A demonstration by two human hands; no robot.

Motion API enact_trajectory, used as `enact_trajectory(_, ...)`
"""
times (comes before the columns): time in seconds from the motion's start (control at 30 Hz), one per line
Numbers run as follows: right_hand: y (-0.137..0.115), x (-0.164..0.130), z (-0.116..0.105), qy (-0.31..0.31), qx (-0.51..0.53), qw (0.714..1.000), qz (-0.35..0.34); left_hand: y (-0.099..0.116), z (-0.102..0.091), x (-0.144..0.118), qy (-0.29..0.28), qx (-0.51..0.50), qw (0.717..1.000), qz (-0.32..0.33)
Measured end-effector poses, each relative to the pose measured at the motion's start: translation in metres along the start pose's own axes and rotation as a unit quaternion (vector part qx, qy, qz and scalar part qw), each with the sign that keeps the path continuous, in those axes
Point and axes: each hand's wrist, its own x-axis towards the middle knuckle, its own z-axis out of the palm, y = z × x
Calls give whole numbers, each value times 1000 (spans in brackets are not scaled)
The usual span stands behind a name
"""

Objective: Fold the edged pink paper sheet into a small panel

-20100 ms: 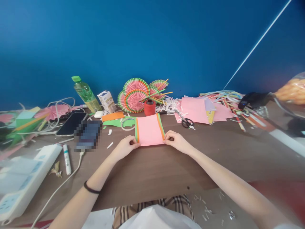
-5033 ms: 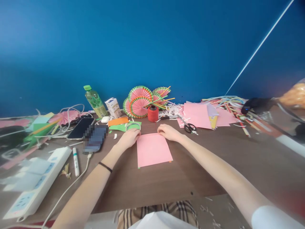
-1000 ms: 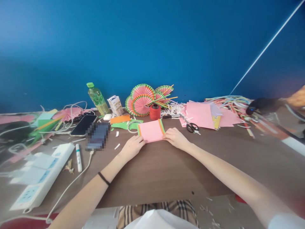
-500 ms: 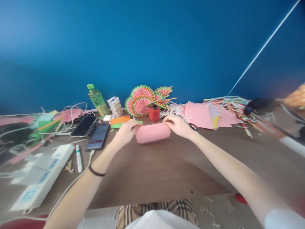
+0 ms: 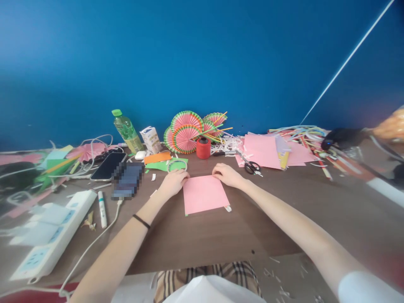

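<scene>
The flat pink paper sheet (image 5: 205, 194) lies on the brown wooden table (image 5: 202, 240). The left hand (image 5: 173, 183) and the right hand (image 5: 225, 174) press flat on its far corners, gripping nothing. The sheet could slide if one hand pushes harder. Beyond it, black scissors (image 5: 251, 167) and a red thread spool (image 5: 203, 148) crowd the space.

Both bare forearms reach forward, converging; left hand (image 5: 172, 184) and right hand (image 5: 226, 175) palm-down, fingers curled, pressing flat, slightly apart.
</scene>
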Motion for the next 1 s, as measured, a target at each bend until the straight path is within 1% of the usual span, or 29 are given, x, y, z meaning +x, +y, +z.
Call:
enact_trajectory(0.1, 2, 0, -2, -9, -37, 999, -20, 0, -1, 0, -10, 19, 1000, 8)
enact_trajectory(0.2, 5, 0, -2, -18, -81, 995, -58, -3, 3, -1, -14, 43, 998, 45)
enact_trajectory(0.33, 6, -5, -1, -25, -136, 986, -96, -4, 9, -7, 1, 60, 996, 69)
enact_trajectory(0.43, 3, -9, -1, -28, -179, 978, -106, -1, 7, -10, 6, 66, 995, 77)
enact_trajectory(0.6, -3, -13, -3, -38, -224, 969, -91, 8, 1, -14, 2, 119, 988, 95)
enact_trajectory(0.7, -8, -19, -3, -44, -242, 965, -87, 14, 0, -21, 6, 156, 983, 95)
enact_trajectory(0.87, -23, -37, 5, -22, -278, 958, -70, 29, 4, -38, 14, 202, 977, 67)
enact_trajectory(0.93, -30, -40, 8, -17, -285, 957, -51, 36, 5, -39, 23, 212, 976, 54)
enact_trajectory(1.0, -34, -37, 7, -16, -281, 959, -31, 39, 4, -35, 24, 209, 977, 40)
